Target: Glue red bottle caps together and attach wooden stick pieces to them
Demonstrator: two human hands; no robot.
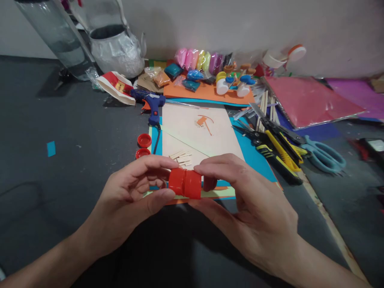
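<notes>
Two red plastic bottle caps (185, 183) are held end to end in the air, their faces touching. My left hand (141, 196) pinches the left cap between thumb and fingers. The right cap is gripped by my right hand (246, 200), with the thumb below and the fingers above. Beyond my left fingertips, two more red caps (144, 140) lie by the paper's left edge. Several short wooden sticks (181, 157) rest on the pale sheet (195, 136) just past the held caps. Small orange scraps (202, 120) lie farther up that sheet.
A blue hot glue gun (154, 110) lies at the back left. Right of the paper are pliers (270, 160), yellow cutters (282, 148) and blue-handled scissors (321, 154). Behind stand a metal kettle (117, 52), colourful clay packets (192, 60) and small paint pots (222, 86).
</notes>
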